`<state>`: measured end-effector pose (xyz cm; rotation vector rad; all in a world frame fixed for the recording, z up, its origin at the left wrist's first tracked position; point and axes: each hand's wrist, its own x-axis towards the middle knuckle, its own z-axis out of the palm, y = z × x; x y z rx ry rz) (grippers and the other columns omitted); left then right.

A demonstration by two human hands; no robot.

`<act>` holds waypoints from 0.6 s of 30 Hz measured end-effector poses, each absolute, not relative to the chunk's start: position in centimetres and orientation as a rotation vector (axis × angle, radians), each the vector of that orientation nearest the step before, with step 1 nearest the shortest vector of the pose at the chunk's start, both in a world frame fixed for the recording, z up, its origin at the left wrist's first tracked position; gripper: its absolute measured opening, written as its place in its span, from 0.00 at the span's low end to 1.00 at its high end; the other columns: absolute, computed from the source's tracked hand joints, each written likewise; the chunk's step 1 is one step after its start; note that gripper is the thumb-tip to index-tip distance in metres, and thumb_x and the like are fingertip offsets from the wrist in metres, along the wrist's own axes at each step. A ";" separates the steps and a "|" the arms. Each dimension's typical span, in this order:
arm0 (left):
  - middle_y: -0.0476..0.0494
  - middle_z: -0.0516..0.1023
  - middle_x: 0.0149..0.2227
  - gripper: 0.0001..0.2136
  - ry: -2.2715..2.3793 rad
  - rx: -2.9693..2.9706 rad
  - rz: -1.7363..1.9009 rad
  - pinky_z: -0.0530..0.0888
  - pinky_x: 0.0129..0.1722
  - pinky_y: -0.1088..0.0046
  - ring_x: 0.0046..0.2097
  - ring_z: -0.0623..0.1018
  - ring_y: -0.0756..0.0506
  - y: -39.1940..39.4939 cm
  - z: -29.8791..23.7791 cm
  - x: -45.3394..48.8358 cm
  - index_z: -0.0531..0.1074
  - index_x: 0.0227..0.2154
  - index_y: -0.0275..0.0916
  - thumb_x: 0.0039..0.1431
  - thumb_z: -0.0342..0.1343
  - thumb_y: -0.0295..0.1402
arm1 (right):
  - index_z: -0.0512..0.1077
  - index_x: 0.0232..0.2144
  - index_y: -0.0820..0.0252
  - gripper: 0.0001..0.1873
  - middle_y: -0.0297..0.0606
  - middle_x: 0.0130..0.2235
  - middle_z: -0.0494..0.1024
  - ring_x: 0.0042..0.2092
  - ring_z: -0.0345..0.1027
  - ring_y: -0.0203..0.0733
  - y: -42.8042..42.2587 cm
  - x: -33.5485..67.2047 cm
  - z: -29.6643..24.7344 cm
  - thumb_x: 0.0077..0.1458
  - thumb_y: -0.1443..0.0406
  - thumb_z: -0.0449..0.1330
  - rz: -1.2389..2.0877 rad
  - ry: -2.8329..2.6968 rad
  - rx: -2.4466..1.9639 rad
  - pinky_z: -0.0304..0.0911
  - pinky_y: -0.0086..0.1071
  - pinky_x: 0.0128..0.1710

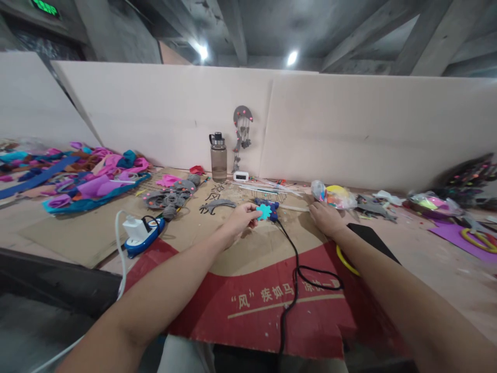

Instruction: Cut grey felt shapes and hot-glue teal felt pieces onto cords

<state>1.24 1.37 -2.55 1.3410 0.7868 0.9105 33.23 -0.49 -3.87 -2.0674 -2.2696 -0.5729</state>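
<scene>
A teal flower-shaped cutout (264, 212) is pinched between the thumb and fingers of my left hand (245, 215), above the cardboard. Just behind the flower lies a blue glue gun (273, 208), partly covered by it, with a black cord (297, 259) running toward me. My right hand (325, 216) rests farther right, beside a clear plastic bag (339, 197) of coloured pieces. Its fingers are bent down and closed; what they hold, if anything, is hidden. A thin pale stick (293, 208) ends close to these fingertips.
A printed cardboard sheet (256, 321) covers the table before me. Grey felt pieces (166, 199), a blue power strip (145, 239) and a fabric heap (97, 181) lie left. A bottle (219, 160) stands behind. Right are a black phone-like slab (370, 241) and yellow-handled scissors (477, 239).
</scene>
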 end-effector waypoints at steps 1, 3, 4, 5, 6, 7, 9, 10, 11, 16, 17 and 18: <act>0.52 0.68 0.18 0.08 0.796 1.344 0.907 0.63 0.21 0.81 0.19 0.67 0.55 1.5 -2.6 1.2 0.67 0.26 0.36 0.51 0.60 0.32 | 0.71 0.38 0.68 0.13 0.58 0.44 0.75 0.48 0.68 0.54 -0.6 33.1 -3.6 0.62 0.69 0.47 -0.590 -2.242 -2.074 0.59 0.40 0.47; 0.52 0.69 0.17 0.06 0.823 1.353 0.890 0.63 0.21 0.82 0.19 0.68 0.55 1.7 -2.6 1.0 0.67 0.26 0.36 0.53 0.58 0.31 | 0.70 0.37 0.67 0.12 0.59 0.43 0.75 0.46 0.69 0.55 -0.6 32.4 -2.8 0.62 0.68 0.46 -0.493 -2.110 -2.060 0.60 0.41 0.45; 0.51 0.69 0.17 0.05 0.841 1.369 0.866 0.63 0.21 0.82 0.19 0.68 0.55 1.8 -2.7 1.0 0.68 0.26 0.35 0.53 0.57 0.30 | 0.68 0.37 0.66 0.11 0.58 0.41 0.75 0.45 0.70 0.54 -0.6 31.8 -2.4 0.62 0.67 0.46 -0.385 -2.010 -2.034 0.60 0.41 0.43; 0.50 0.70 0.17 0.04 0.860 1.393 0.831 0.62 0.20 0.82 0.19 0.67 0.55 1.9 -2.7 0.9 0.69 0.26 0.35 0.54 0.56 0.30 | 0.67 0.36 0.64 0.09 0.56 0.39 0.76 0.43 0.70 0.53 -0.5 30.9 -1.9 0.61 0.67 0.48 -0.173 -1.848 -1.961 0.61 0.41 0.42; 0.50 0.70 0.17 0.04 0.878 1.422 0.791 0.61 0.20 0.83 0.18 0.67 0.56 2.0 -2.8 0.8 0.70 0.27 0.34 0.55 0.56 0.29 | 0.66 0.35 0.62 0.06 0.54 0.37 0.76 0.41 0.71 0.53 -0.5 29.8 -1.4 0.60 0.66 0.51 0.117 -1.614 -1.838 0.62 0.41 0.41; 0.49 0.71 0.18 0.04 0.897 1.452 0.750 0.61 0.19 0.83 0.18 0.67 0.56 2.2 -2.8 0.6 0.71 0.27 0.34 0.55 0.55 0.29 | 0.64 0.35 0.60 0.06 0.50 0.33 0.76 0.37 0.72 0.50 -0.4 28.5 -0.9 0.60 0.63 0.50 0.236 -1.544 -1.781 0.63 0.40 0.38; 0.49 0.72 0.18 0.04 0.937 1.496 0.676 0.60 0.19 0.83 0.17 0.66 0.56 2.4 -2.7 0.3 0.72 0.29 0.33 0.55 0.54 0.28 | 0.61 0.35 0.57 0.07 0.42 0.29 0.75 0.31 0.73 0.45 -0.4 25.3 -0.2 0.61 0.60 0.49 0.505 -1.446 -1.660 0.65 0.37 0.32; 0.49 0.72 0.17 0.04 0.959 1.511 0.647 0.60 0.18 0.83 0.16 0.66 0.56 2.4 -2.5 0.1 0.73 0.31 0.34 0.55 0.54 0.27 | 0.61 0.34 0.55 0.07 0.39 0.27 0.74 0.29 0.72 0.43 -0.4 23.6 0.0 0.61 0.59 0.49 0.582 -1.429 -1.619 0.65 0.35 0.30; 0.49 0.72 0.17 0.05 0.983 1.527 0.621 0.60 0.18 0.83 0.16 0.66 0.55 2.5 -2.4 -0.1 0.73 0.33 0.34 0.55 0.53 0.26 | 0.61 0.33 0.55 0.08 0.36 0.25 0.73 0.27 0.71 0.41 -0.5 21.9 0.1 0.60 0.58 0.50 0.660 -1.426 -1.575 0.66 0.34 0.29; 0.47 0.73 0.16 0.12 1.037 1.670 0.409 0.61 0.17 0.81 0.15 0.68 0.52 2.4 -1.5 -1.1 0.75 0.40 0.33 0.54 0.53 0.24 | 0.62 0.30 0.53 0.07 0.30 0.24 0.72 0.25 0.71 0.37 -1.5 16.6 -0.7 0.57 0.58 0.55 0.989 -1.335 -1.339 0.68 0.32 0.28; 0.46 0.74 0.17 0.12 1.015 1.693 0.352 0.61 0.16 0.80 0.16 0.69 0.51 2.4 -1.4 -1.3 0.76 0.41 0.33 0.54 0.53 0.25 | 0.63 0.30 0.53 0.06 0.30 0.25 0.73 0.26 0.71 0.37 -1.7 16.4 -1.0 0.56 0.60 0.56 1.018 -1.318 -1.322 0.68 0.32 0.28; 0.45 0.75 0.18 0.12 0.983 1.714 0.299 0.61 0.16 0.80 0.16 0.71 0.50 2.5 -1.5 -1.5 0.77 0.41 0.34 0.54 0.54 0.26 | 0.63 0.31 0.54 0.05 0.30 0.25 0.73 0.26 0.72 0.37 -1.9 16.4 -1.5 0.54 0.62 0.56 1.044 -1.301 -1.310 0.69 0.32 0.29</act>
